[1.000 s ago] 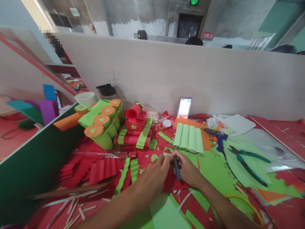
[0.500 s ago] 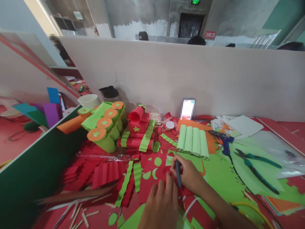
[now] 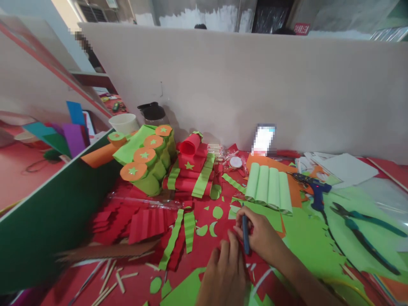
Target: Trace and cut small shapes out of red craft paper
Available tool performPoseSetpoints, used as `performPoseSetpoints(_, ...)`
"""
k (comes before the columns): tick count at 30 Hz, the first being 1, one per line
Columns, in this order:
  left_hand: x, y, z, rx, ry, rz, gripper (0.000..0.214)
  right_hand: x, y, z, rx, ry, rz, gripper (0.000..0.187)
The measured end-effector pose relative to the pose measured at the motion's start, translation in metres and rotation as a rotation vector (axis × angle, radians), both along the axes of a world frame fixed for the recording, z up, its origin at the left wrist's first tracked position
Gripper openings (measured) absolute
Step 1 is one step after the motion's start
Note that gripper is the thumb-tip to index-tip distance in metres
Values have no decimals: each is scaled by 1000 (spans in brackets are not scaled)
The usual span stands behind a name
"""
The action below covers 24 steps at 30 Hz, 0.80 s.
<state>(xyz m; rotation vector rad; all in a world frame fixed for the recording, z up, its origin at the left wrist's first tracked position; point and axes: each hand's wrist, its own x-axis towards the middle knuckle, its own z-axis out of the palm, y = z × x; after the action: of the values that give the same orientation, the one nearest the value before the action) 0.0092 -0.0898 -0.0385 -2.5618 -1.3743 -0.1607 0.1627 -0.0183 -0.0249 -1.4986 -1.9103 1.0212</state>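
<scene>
My left hand (image 3: 223, 272) lies with fingers stretched out on the red paper (image 3: 204, 238), pressing it down. Close beside it on the right, my right hand (image 3: 258, 229) is closed around a slim dark blue pen-shaped tool (image 3: 245, 233). Its fingers pinch the tool, which stands tilted against the red paper; whether it is a pen or a craft knife I cannot tell. Small green cut-outs (image 3: 217, 212) lie just beyond my left fingers. A large light green sheet (image 3: 306, 242) spreads beneath and beside my right forearm.
Left of centre stand a green paper model (image 3: 149, 174) with orange ends and a red paper model (image 3: 191, 165) with green bands. Pale green rolls (image 3: 267, 187), a blue glue gun (image 3: 318, 191) and pliers (image 3: 360, 229) lie right. Wooden sticks (image 3: 111, 276) lie front left.
The camera has tilted down and turned slightly left, so the table things appear farther right. Both hands keep nearly the same pose on the red paper.
</scene>
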Motion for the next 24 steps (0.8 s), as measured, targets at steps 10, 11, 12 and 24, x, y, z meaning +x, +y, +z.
performPoseSetpoints(10,1,4,0,10,-23,-17,54,2,-1,0,-48,134,-27,14)
performPoseSetpoints(11,1,4,1,12,-18,-14,53,3,-1,1,-67,186,-36,16)
performPoseSetpoints(12,1,4,1,9,-16,-13,51,5,-2,2,-90,244,-47,21)
performPoseSetpoints(24,-1,6,0,-57,-47,-34,47,9,2,1,-202,338,-120,23)
